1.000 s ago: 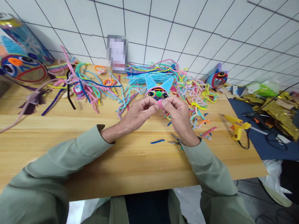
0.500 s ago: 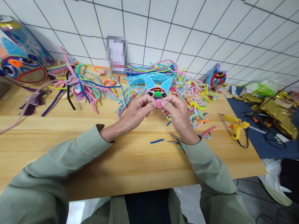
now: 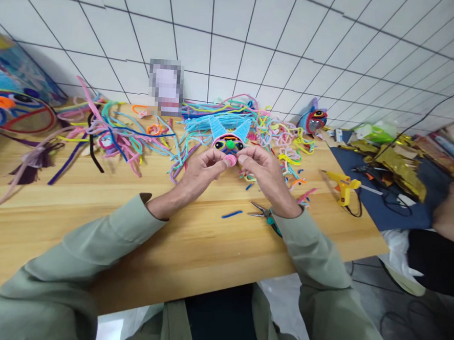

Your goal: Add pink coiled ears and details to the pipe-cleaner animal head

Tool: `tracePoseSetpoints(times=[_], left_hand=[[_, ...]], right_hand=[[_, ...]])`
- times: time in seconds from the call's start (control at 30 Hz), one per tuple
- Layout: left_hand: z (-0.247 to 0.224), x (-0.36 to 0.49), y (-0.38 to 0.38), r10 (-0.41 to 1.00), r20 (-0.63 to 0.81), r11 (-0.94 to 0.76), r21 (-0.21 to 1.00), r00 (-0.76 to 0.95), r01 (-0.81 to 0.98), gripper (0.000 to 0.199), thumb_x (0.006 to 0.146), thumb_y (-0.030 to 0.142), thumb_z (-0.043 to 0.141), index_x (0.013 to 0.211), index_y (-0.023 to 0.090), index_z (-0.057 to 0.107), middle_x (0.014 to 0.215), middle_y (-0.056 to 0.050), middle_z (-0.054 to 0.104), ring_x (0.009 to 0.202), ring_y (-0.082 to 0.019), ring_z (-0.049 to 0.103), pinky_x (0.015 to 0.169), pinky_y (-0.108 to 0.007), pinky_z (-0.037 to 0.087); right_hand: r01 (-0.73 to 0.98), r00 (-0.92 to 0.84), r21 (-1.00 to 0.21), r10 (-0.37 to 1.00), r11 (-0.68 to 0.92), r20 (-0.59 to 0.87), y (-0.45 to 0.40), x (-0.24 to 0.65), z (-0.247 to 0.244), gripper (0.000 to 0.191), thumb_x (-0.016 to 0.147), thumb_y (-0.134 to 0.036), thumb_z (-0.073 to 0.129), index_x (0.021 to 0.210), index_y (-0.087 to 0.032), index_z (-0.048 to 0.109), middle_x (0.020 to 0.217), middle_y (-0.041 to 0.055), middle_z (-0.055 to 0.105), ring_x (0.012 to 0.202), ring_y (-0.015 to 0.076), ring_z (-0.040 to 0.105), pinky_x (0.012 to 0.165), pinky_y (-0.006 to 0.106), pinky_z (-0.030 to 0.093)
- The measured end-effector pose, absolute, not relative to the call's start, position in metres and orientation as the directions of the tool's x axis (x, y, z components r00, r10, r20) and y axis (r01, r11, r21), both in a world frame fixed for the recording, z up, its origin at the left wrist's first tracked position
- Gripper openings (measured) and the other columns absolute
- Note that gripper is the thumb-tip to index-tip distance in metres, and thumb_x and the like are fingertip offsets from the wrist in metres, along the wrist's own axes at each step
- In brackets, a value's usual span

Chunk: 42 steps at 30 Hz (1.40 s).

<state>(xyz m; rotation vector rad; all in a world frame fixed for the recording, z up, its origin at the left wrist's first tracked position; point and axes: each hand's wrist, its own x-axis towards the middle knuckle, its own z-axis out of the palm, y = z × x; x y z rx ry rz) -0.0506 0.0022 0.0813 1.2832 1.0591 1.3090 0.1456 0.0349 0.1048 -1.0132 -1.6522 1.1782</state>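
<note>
Head view: wooden table (image 3: pixel 191 245) against white tiled wall (image 3: pixel 196 40), grey floor below.

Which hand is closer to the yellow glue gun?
The right. The right hand is to the left of the glue gun, across some table; the left hand is farther off, beyond the right one.

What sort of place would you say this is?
Probably a craft workspace: the wooden table holds a yellow glue gun, pliers and heaps of colourful pipe cleaners.
</note>
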Motion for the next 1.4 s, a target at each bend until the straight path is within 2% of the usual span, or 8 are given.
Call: tracePoseSetpoints(times=[0.33,0.6,0.73,0.9,1.03,1.2,1.3,1.4], left_hand=[[0.070,-0.043,-0.004,0.983,0.061,-0.055,0.998,0.171,-0.041,0.040,0.082,0.053,0.089,0.081,0.019,0.068,0.064,0.005,0.053,0.057,-0.010,0.042,0.055,-0.026,0.032],[0.060,-0.041,-0.005,0.985,0.077,-0.058,0.990,0.155,-0.126,0.030,0.095,0.049,0.070,0.085,0.021,0.067,0.063,0.004,0.055,0.056,-0.012,0.047,0.056,-0.027,0.036],[0.068,-0.037,-0.012,0.975,0.089,-0.074,0.994,0.205,-0.081,0.030,0.088,0.048,0.081,0.091,0.021,0.068,0.069,0.005,0.054,0.060,-0.011,0.045,0.057,-0.026,0.036],[0.060,-0.039,-0.018,0.958,0.219,-0.223,0.975,0.187,0.002,0.028,0.097,0.043,0.074,0.114,0.023,0.066,0.087,0.001,0.063,0.066,-0.012,0.051,0.059,-0.027,0.043],[0.042,-0.042,-0.017,0.794,0.558,-0.605,0.765,0.243,0.221,0.036,0.098,0.023,0.071,0.133,0.025,0.064,0.104,-0.003,0.068,0.076,-0.015,0.060,0.066,-0.029,0.051],[0.040,-0.039,-0.021,0.584,0.728,-0.810,0.492,0.359,0.319,0.012,0.105,0.019,0.068,0.115,0.024,0.073,0.121,-0.009,0.077,0.098,-0.020,0.072,0.081,-0.033,0.060],[0.045,-0.037,-0.024,0.626,0.693,-0.780,0.551,0.357,0.298,0.006,0.105,0.024,0.070,0.105,0.025,0.076,0.111,-0.007,0.080,0.099,-0.021,0.074,0.082,-0.034,0.060],[0.050,-0.034,-0.025,0.831,0.487,-0.546,0.807,0.269,0.226,0.013,0.103,0.035,0.072,0.099,0.022,0.075,0.095,-0.004,0.079,0.077,-0.017,0.068,0.066,-0.029,0.052]], right_hand=[[0.213,-0.312,-0.944,0.933,0.253,0.180,0.017,0.155,0.095,0.026,0.088,-0.048,0.077,0.084,-0.022,0.075,0.079,0.0002,0.071,0.073,0.0153,0.056,0.069,0.031,0.044],[0.234,-0.193,-0.955,0.971,0.184,0.140,0.016,0.159,0.091,0.026,0.087,-0.048,0.077,0.082,-0.023,0.072,0.073,-0.0016,0.065,0.069,0.0149,0.052,0.065,0.031,0.040],[0.242,-0.198,-0.949,0.968,0.201,0.155,0.013,0.157,0.090,0.028,0.086,-0.050,0.076,0.080,-0.023,0.072,0.073,-0.0016,0.065,0.069,0.0149,0.052,0.065,0.031,0.041],[0.263,-0.247,-0.947,0.962,0.184,0.119,0.005,0.156,0.089,0.025,0.085,-0.046,0.074,0.079,-0.022,0.073,0.076,-0.0007,0.069,0.072,0.0149,0.054,0.068,0.030,0.041],[0.146,-0.273,-0.989,0.960,-0.026,-0.065,0.001,0.167,0.083,0.023,0.081,-0.043,0.077,0.075,-0.022,0.070,0.069,-0.0030,0.062,0.067,0.0132,0.053,0.063,0.028,0.039],[0.078,-0.390,-0.982,0.901,-0.171,-0.188,-0.008,0.172,0.078,0.022,0.080,-0.038,0.076,0.071,-0.021,0.064,0.067,-0.0041,0.059,0.063,0.0112,0.051,0.062,0.026,0.039],[0.084,-0.407,-0.986,0.898,-0.142,-0.165,-0.015,0.178,0.079,0.026,0.085,-0.043,0.076,0.074,-0.021,0.066,0.071,-0.0025,0.062,0.066,0.0124,0.054,0.064,0.027,0.042],[0.160,-0.264,-0.987,0.962,-0.033,-0.075,-0.026,0.212,0.083,0.028,0.087,-0.050,0.079,0.084,-0.022,0.074,0.080,-0.0003,0.067,0.074,0.0150,0.059,0.069,0.028,0.046]])
